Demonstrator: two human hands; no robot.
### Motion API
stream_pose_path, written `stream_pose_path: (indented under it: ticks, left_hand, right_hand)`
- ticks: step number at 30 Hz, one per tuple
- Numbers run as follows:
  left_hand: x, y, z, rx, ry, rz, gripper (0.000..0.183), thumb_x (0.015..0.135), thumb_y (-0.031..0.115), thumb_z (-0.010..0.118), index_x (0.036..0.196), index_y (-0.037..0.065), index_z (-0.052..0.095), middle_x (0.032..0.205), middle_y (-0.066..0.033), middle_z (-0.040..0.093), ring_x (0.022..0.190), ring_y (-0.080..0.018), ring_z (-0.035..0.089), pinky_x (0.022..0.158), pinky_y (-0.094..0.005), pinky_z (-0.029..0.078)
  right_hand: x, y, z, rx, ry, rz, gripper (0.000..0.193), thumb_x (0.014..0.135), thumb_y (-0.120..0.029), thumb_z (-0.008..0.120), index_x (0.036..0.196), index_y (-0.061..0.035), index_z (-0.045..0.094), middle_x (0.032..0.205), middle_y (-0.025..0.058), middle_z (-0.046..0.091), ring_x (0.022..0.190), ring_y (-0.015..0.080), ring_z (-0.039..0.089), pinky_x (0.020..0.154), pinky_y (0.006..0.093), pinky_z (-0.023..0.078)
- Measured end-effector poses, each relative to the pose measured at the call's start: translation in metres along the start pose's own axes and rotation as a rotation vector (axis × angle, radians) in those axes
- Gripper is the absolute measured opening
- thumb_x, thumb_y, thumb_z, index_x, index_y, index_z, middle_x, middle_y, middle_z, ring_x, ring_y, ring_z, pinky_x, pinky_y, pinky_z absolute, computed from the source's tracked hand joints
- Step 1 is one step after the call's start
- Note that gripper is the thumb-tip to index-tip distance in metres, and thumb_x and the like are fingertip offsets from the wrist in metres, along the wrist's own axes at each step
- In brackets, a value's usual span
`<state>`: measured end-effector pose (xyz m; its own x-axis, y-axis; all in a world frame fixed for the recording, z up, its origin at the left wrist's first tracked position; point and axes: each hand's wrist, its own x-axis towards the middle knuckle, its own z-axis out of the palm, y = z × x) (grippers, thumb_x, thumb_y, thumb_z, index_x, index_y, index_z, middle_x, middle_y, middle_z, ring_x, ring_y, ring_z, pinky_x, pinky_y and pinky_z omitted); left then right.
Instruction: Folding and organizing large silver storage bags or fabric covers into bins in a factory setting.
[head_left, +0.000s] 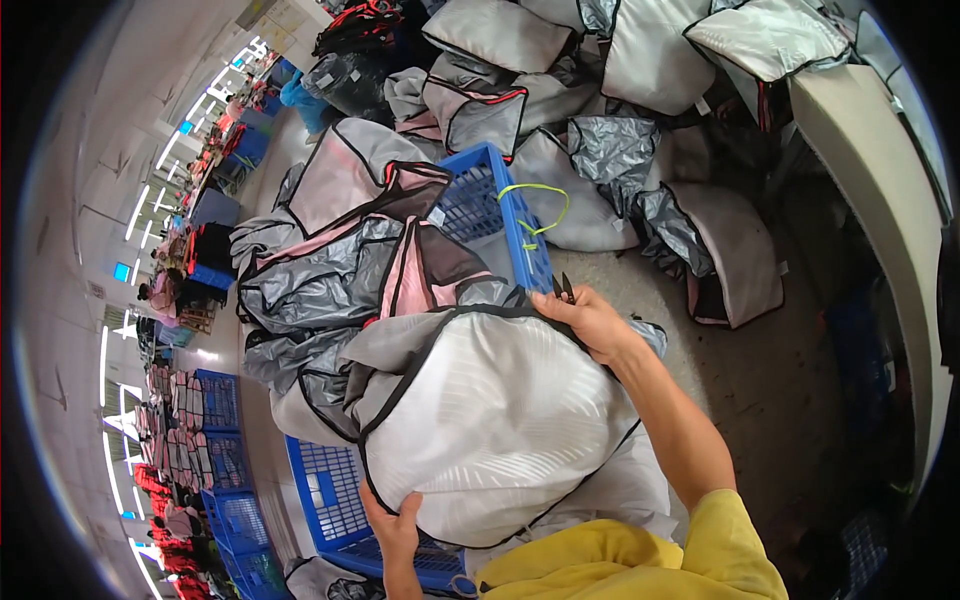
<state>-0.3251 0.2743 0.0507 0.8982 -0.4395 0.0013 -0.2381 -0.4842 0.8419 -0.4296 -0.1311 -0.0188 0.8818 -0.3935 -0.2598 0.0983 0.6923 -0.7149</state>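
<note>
A light grey fabric piece with black edge binding (490, 420) is spread between my hands over a blue plastic crate (525, 240). My left hand (395, 525) grips its lower left edge, thumb on top and fingers mostly hidden beneath. At the upper right edge, my right hand (595, 322) pinches the binding. Dark pointed blades, apparently thread snips (566, 288), stick up from behind that hand; their handles are hidden. Beyond the held piece, more sewn pieces in silver lining, grey and pink (330, 270) are heaped over the crate.
A yellow-green cord (545, 215) is tied to the crate's side. Similar grey pieces (735, 250) lie piled on the floor ahead and to the right. A curved beige panel (870, 200) stands at right. Stacked blue crates (225, 450) and distant workers line the left.
</note>
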Motion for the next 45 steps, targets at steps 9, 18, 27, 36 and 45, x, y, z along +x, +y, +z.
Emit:
stream_pose_path:
  ticks: [9,18,27,36,45]
  left_hand:
    - [-0.012,0.002,-0.002,-0.083,0.022,0.004,0.082,0.081,0.014,0.083,0.149,-0.002,0.04,0.14,-0.0185,0.054,0.125,-0.0281,0.056,0.107,-0.0408,0.044]
    - [-0.033,-0.007,0.006,-0.312,-0.139,-0.068,0.05,0.094,0.028,0.077,0.13,-0.003,0.062,0.111,-0.0056,0.07,0.099,-0.0104,0.06,0.086,-0.0276,0.05]
    - [-0.046,-0.021,-0.004,-0.375,-0.142,-0.045,0.05,0.091,0.029,0.08,0.127,-0.002,0.064,0.098,-0.0019,0.07,0.087,-0.007,0.058,0.078,-0.0258,0.049]
    - [-0.033,-0.039,0.006,-0.216,-0.062,0.071,0.039,0.099,0.03,0.068,0.121,-0.003,0.064,0.093,-0.0068,0.071,0.084,-0.0133,0.061,0.078,-0.0324,0.05]
    - [-0.024,-0.064,-0.001,-0.25,-0.112,-0.019,0.045,0.103,0.037,0.062,0.12,-0.005,0.066,0.109,-0.0084,0.072,0.098,-0.0152,0.061,0.086,-0.0309,0.049]
  right_hand:
    - [-0.004,0.015,0.004,-0.181,0.132,-0.008,0.033,0.098,-0.037,0.073,0.097,-0.0046,0.077,0.089,0.0012,0.074,0.076,0.0099,0.065,0.069,0.0274,0.051]
    - [-0.025,0.038,-0.057,-0.972,0.621,-0.444,0.038,0.106,-0.03,0.063,0.098,0.0059,0.073,0.078,0.004,0.069,0.073,0.0078,0.054,0.067,0.0295,0.045]
    - [-0.089,0.104,-0.049,-1.158,0.802,-0.549,0.042,0.108,-0.034,0.058,0.102,0.0055,0.07,0.08,0.0214,0.07,0.065,0.0239,0.052,0.067,0.0384,0.047]
    - [-0.148,0.197,-0.084,-0.895,0.865,-0.537,0.042,0.109,-0.027,0.056,0.14,0.0018,0.06,0.109,0.0125,0.071,0.094,0.017,0.061,0.088,0.0307,0.05]
    - [-0.167,0.217,-0.095,-0.845,0.898,-0.472,0.04,0.11,-0.027,0.056,0.142,-0.0028,0.061,0.085,-0.0032,0.059,0.071,0.0052,0.045,0.062,0.0237,0.038]
